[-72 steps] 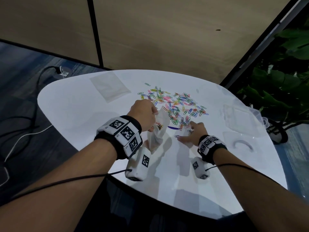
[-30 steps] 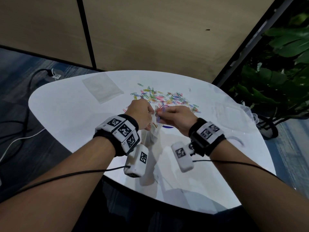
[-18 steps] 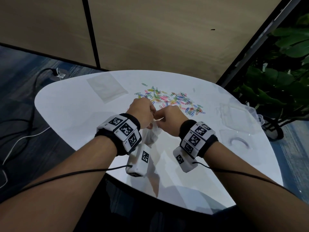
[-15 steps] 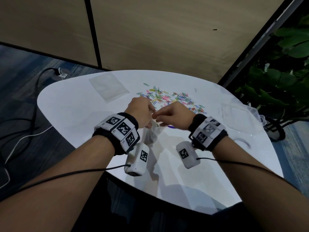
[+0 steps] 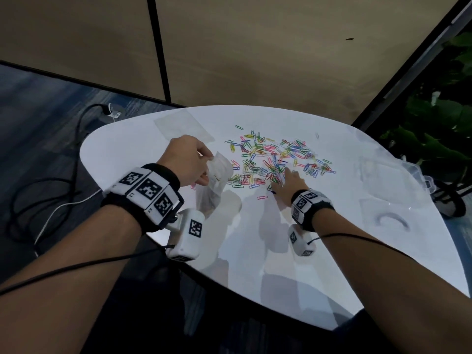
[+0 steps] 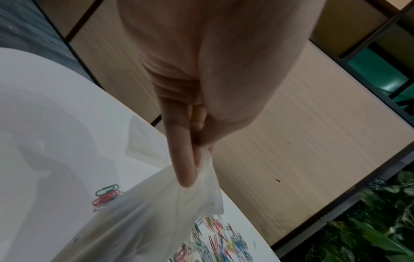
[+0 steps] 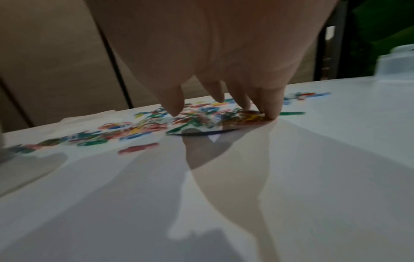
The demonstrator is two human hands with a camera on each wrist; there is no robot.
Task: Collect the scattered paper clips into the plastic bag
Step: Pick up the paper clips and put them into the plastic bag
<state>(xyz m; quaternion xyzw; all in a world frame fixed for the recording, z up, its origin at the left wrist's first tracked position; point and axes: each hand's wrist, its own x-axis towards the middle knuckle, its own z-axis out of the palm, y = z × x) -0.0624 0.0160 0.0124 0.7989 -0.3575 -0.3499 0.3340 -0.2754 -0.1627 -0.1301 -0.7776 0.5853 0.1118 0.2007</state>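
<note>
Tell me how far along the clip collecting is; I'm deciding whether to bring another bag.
Barely started. A few clips show through the plastic bag, which the left hand pinches at its rim. The right hand has its fingers spread down on the near edge of the paper clips, apparently gathering the next batch. Nearly the whole colourful pile still lies scattered on the table.

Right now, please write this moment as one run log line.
left hand: pinches clear plastic bag | right hand: fingers down on coloured paper clips | white table
</note>
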